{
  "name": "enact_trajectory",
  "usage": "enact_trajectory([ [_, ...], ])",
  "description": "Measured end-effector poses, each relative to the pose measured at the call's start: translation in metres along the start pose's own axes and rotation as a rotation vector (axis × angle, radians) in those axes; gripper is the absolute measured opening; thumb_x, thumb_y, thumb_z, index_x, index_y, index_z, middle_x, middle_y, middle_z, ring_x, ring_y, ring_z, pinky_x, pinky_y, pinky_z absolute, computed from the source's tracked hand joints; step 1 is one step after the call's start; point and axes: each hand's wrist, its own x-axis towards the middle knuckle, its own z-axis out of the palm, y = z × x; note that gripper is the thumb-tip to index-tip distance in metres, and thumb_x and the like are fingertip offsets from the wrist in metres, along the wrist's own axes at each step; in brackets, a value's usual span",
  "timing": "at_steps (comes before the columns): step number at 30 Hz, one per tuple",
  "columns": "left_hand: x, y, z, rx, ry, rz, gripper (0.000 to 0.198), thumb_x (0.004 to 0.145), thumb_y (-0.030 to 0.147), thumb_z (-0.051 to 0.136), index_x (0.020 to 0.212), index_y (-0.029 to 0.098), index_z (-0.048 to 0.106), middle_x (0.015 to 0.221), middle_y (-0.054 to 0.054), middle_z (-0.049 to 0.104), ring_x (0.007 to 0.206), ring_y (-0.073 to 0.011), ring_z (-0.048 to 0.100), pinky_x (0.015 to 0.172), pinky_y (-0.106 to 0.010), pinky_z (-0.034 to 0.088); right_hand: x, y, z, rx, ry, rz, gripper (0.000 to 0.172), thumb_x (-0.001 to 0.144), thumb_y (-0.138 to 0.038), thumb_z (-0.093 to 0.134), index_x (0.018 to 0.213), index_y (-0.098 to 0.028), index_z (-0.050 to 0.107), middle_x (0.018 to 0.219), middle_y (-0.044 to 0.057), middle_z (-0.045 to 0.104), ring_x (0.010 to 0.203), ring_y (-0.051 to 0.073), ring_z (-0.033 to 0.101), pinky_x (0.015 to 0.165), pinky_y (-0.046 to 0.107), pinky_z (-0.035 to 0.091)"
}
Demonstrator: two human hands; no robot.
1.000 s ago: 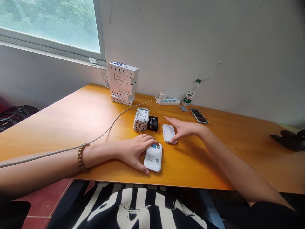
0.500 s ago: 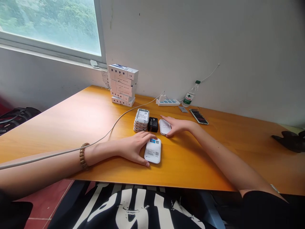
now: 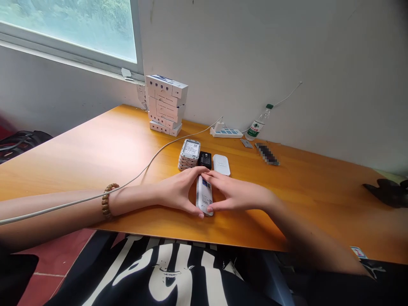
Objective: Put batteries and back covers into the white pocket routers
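A white pocket router [image 3: 204, 194] with a label and QR code stands tilted on its edge near the table's front. My left hand [image 3: 178, 193] grips it from the left, thumb at its near end and fingers at its far end. My right hand [image 3: 234, 193] grips it from the right in the same way. Just behind lie a white cover [image 3: 221, 165], a black battery [image 3: 205, 160] and a stack of open white routers [image 3: 189, 154].
A tower of white boxes [image 3: 165, 104] stands at the back by the window. A white cable [image 3: 134, 180] runs across the orange table [image 3: 318, 204] to a power strip [image 3: 226, 132]. A water bottle [image 3: 256, 126], a small card [image 3: 246, 143] and a phone [image 3: 267, 154] lie behind.
My right hand set the white cover down beside the black battery and came back to the router. Both hands now hold the router, which has been tipped up from flat onto its edge.
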Motion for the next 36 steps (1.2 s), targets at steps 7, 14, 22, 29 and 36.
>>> enact_trajectory([
  [7,-0.002,0.008,0.002,0.008,0.044,-0.025,0.119,0.056,0.068,0.095,0.15,0.024,0.037,0.146,-0.021,0.057,0.132,-0.0433,0.061,0.109,-0.06,0.052,-0.004,-0.008,0.026,0.445,-0.014,0.018,0.087,0.089,-0.039,0.078,0.163,-0.028,0.035,0.116,0.007,0.071,0.102,0.028,0.076,0.09,0.046,0.065],
  [14,-0.006,0.019,0.011,0.003,0.076,-0.074,0.12,0.054,0.065,0.098,0.149,0.026,0.037,0.146,-0.021,0.057,0.129,-0.0442,0.064,0.106,-0.061,0.054,-0.013,-0.017,0.044,0.589,0.099,0.007,0.085,0.083,-0.033,0.081,0.159,-0.03,0.043,0.11,0.004,0.074,0.101,0.029,0.074,0.094,0.049,0.063],
  [22,-0.008,0.03,0.013,0.106,0.092,-0.111,0.104,0.064,0.052,0.092,0.148,0.026,0.037,0.14,-0.017,0.059,0.12,-0.0394,0.068,0.099,-0.055,0.058,-0.016,-0.028,0.049,0.439,0.198,0.035,0.079,0.082,-0.022,0.07,0.157,-0.031,0.045,0.098,0.003,0.072,0.091,0.028,0.071,0.084,0.044,0.061],
  [29,-0.005,0.033,0.014,0.157,0.113,-0.115,0.093,0.062,0.054,0.091,0.134,0.023,0.043,0.123,-0.013,0.059,0.107,-0.036,0.068,0.09,-0.052,0.06,-0.019,-0.05,0.059,0.25,0.245,0.14,0.082,0.087,-0.013,0.056,0.165,-0.019,0.03,0.089,0.004,0.065,0.069,0.02,0.061,0.065,0.034,0.053],
  [36,-0.003,0.032,0.015,0.129,0.143,-0.113,0.09,0.061,0.05,0.091,0.131,0.024,0.041,0.125,-0.012,0.056,0.112,-0.0358,0.066,0.094,-0.052,0.059,-0.018,-0.053,0.064,0.144,0.299,0.156,0.082,0.086,-0.008,0.053,0.165,-0.011,0.03,0.111,0.015,0.07,0.093,0.026,0.068,0.086,0.04,0.057],
])
